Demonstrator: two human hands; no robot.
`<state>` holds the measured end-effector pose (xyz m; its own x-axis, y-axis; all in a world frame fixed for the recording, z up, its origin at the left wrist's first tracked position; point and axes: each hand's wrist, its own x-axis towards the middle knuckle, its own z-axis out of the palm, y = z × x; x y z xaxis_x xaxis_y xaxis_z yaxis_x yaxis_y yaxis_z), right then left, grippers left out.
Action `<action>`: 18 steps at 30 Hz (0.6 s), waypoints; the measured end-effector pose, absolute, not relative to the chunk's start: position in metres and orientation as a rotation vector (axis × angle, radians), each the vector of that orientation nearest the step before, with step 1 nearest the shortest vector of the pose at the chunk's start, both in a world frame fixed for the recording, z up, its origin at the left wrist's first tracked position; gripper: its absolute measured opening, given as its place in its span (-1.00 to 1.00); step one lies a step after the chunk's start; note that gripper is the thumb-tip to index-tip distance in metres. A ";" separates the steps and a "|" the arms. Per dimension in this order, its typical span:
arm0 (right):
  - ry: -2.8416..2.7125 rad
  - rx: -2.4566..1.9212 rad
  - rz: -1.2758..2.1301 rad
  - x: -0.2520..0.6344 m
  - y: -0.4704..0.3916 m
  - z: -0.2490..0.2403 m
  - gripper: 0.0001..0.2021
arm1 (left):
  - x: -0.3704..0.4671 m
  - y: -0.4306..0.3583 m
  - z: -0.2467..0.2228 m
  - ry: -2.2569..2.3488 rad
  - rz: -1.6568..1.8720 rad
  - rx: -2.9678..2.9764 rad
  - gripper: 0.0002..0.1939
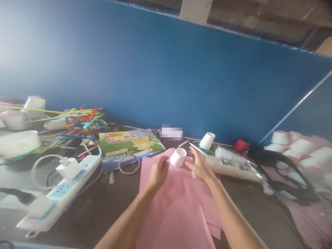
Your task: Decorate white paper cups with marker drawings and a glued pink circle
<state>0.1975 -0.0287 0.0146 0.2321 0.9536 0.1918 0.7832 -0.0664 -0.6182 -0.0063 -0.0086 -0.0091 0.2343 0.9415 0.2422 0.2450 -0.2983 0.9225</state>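
Observation:
A white paper cup [178,157] stands on sheets of pink paper [173,207], its round opening tilted up toward me. To the left of the cup is my left hand [158,172], its fingers curled in toward the thumb; whatever they may hold is hidden. My right hand [199,166] is on the cup's other side, thumb and fingers spread, with a small gap to the cup. Just behind it lies a whitish pen-like stick [197,148]. A second white paper cup [207,140] stands farther back, upside down.
A white power strip [62,193] with plugs lies at left, near a colour-paper pack [129,143] and pipe cleaners [88,119]. Sleeved stacked cups [230,166], a red spool [241,145], a black coil [287,176] and several cups [308,148] are at right. A blue panel [166,76] stands behind.

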 end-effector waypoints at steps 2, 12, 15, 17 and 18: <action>-1.538 -1.686 0.460 0.196 -0.028 0.010 -0.17 | -0.006 -0.009 -0.008 1.064 1.152 1.705 -0.69; -1.394 -1.421 0.629 0.169 -0.021 0.015 -0.20 | -0.003 -0.003 -0.019 0.946 1.276 1.677 -0.58; -1.314 -1.283 0.808 0.166 -0.024 0.019 -0.26 | -0.004 -0.004 -0.016 0.802 1.173 1.555 -0.47; -1.278 -1.222 0.862 0.164 -0.026 0.020 -0.31 | -0.005 -0.007 -0.010 0.677 1.088 1.530 -0.43; -1.261 -1.193 0.872 0.163 -0.026 0.020 -0.32 | -0.005 -0.009 -0.006 0.632 1.063 1.539 -0.42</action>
